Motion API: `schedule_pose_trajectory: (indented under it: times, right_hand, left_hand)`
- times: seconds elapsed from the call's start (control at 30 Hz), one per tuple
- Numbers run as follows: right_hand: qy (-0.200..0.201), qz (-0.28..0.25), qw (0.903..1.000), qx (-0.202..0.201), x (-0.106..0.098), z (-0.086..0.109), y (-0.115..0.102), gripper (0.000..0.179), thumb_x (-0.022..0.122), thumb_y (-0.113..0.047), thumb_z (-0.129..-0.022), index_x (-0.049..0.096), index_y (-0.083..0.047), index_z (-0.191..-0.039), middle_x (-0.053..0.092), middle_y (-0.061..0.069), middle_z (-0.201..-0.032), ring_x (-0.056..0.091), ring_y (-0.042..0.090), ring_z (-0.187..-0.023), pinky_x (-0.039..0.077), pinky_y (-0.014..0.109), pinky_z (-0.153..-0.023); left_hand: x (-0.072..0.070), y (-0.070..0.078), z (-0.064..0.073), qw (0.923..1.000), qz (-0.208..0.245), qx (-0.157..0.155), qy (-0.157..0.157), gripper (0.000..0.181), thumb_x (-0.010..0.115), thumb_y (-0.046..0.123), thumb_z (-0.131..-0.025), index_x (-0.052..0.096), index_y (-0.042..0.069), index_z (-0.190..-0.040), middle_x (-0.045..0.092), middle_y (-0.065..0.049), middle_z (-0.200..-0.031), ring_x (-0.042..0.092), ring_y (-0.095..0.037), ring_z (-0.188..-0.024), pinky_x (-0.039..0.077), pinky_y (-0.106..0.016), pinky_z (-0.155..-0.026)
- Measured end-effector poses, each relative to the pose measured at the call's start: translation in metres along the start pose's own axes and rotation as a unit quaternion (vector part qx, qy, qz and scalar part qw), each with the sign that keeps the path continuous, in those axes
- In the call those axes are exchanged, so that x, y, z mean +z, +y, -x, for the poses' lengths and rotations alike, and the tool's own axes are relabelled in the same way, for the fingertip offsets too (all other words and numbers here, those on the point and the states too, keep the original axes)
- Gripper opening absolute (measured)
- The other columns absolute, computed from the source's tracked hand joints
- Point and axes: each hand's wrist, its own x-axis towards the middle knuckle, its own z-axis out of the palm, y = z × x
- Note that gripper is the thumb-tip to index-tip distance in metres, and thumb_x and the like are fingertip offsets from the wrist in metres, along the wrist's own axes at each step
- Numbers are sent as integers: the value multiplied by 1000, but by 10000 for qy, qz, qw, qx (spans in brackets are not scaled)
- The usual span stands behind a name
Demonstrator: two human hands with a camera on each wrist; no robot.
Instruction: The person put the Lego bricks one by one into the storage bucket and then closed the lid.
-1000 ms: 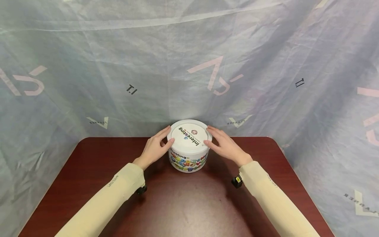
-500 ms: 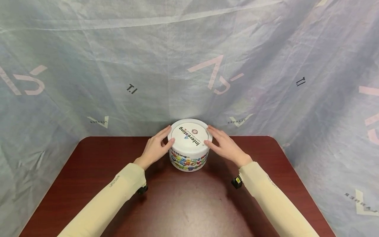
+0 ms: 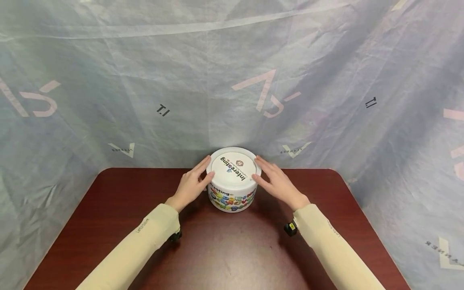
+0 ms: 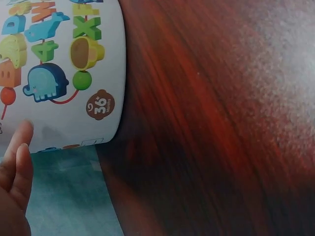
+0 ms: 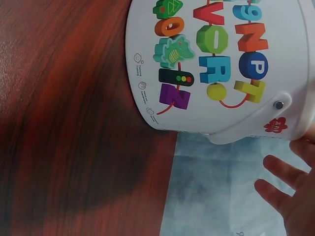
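Note:
A round white tub [image 3: 231, 199] with colourful printed letters and animals stands upright at the table's far edge. Its white lid [image 3: 232, 169] is on, marked "Interesting". My left hand [image 3: 189, 185] touches the lid's left edge, thumb towards the front and fingers reaching back. On the opposite side, my right hand [image 3: 279, 185] lies against the right edge in much the same way. In the left wrist view, fingers [image 4: 22, 162] extend along the tub's printed side. A white handle [image 5: 246, 120] hangs at the tub's side in the right wrist view, where several fingers [image 5: 273, 194] are spread apart from the wall.
The dark red wooden table [image 3: 232, 249] carries the tub at its back. Directly behind rises a grey fabric curtain [image 3: 181, 80] with printed marks, which also closes in both sides.

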Motion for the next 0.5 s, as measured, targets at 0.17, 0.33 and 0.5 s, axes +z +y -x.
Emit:
schedule_pose_trajectory:
  times: [0.17, 0.33, 0.5]
  right_hand:
    - [-6, -95, 10000, -13, 2, 1, 0, 70, 55, -49, -107, 35, -14, -164, 27, 3, -171, 29, 31, -156, 19, 57, -126]
    - [45, -165, 9998, -118, 2, -2, 1, 69, 54, -47, -107, 33, -15, -165, 26, 3, -172, 28, 30, -156, 16, 56, -127]
    - [131, -70, 9997, -186, 1, -1, 5, 68, 54, -44, -108, 32, -12, -165, 26, 7, -172, 28, 32, -156, 19, 59, -125]
  left_hand:
    - [0, -3, 4, 9999, 29, 97, 51, 62, 57, 41, -108, 38, 21, -163, 35, 6, -168, 61, -1, -54, 54, -26, -59]
    - [-4, -3, 0, 9997, -9, 160, 205, 62, 60, 42, -106, 44, 18, -160, 41, 4, -165, 62, -7, -50, 51, -25, -53]
    - [-5, 1, -4, 9998, -87, 140, 142, 62, 61, 44, -105, 45, 19, -160, 41, 6, -164, 65, -9, -51, 50, -25, -53]
